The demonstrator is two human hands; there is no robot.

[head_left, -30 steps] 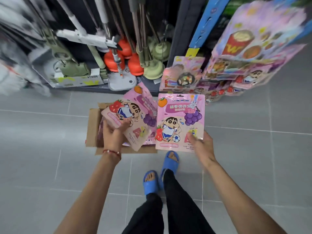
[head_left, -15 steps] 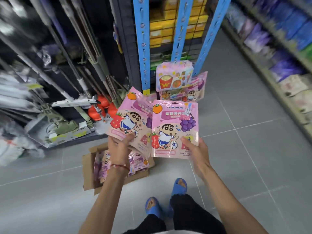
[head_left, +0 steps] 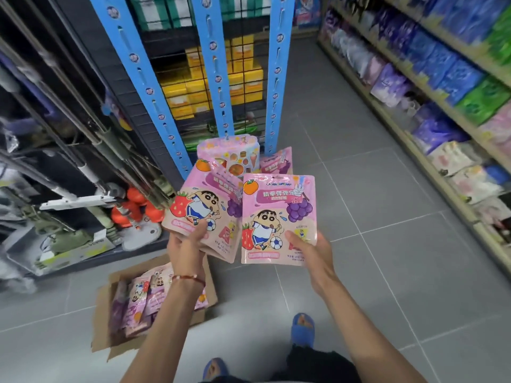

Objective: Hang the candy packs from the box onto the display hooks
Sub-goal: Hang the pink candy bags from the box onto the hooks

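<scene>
The right hand (head_left: 312, 250) was clamped on the bottom edge of a single candy pack (head_left: 276, 217), its hang hole uppermost, presumably ready for a hook. The left hand (head_left: 188, 244) gripped a reserve stack of packs (head_left: 201, 208). More lay in the cardboard box (head_left: 105, 322).

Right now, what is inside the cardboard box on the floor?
The cardboard box holds more pink candy packs, lying loosely stacked. The left forearm crosses over its right side, so the packs there, and anything under the top layer, cannot be seen.
</scene>
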